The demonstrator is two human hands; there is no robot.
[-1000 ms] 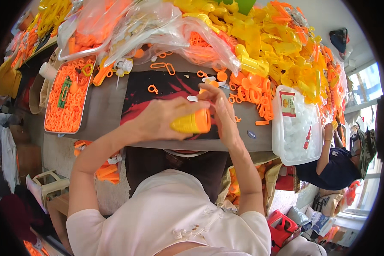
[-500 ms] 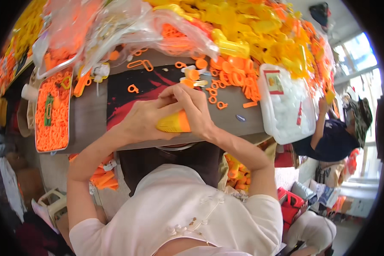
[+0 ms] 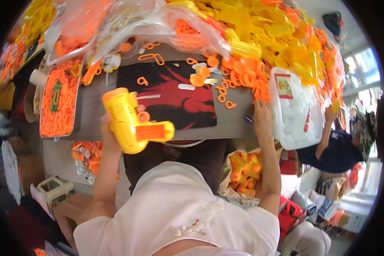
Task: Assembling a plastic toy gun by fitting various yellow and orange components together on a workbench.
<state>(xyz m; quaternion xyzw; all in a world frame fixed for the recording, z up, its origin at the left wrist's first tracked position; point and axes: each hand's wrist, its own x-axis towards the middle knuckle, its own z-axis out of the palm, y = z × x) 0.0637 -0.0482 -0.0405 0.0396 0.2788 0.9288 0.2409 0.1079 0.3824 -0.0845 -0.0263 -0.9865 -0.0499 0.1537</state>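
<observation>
Yellow plastic toy gun point(image 3: 134, 123) with an orange panel sits in the left hand point(image 3: 111, 128), fingers wrapped round its grip, lifted off the table point(image 3: 89, 115) toward the body, seemingly so its side can be checked. Beyond those fingers lie loose orange rings point(image 3: 226, 96) on a black and red mat point(image 3: 179, 98). The right hand point(image 3: 260, 117) rests flat at the table edge, fingers extended and holding nothing, just beside a clear tub of white parts point(image 3: 296, 109), perhaps kept close for easy picking.

glossy yellow plastic toy gun point(image 3: 132, 123), matt tabletop point(image 3: 230, 123)
</observation>
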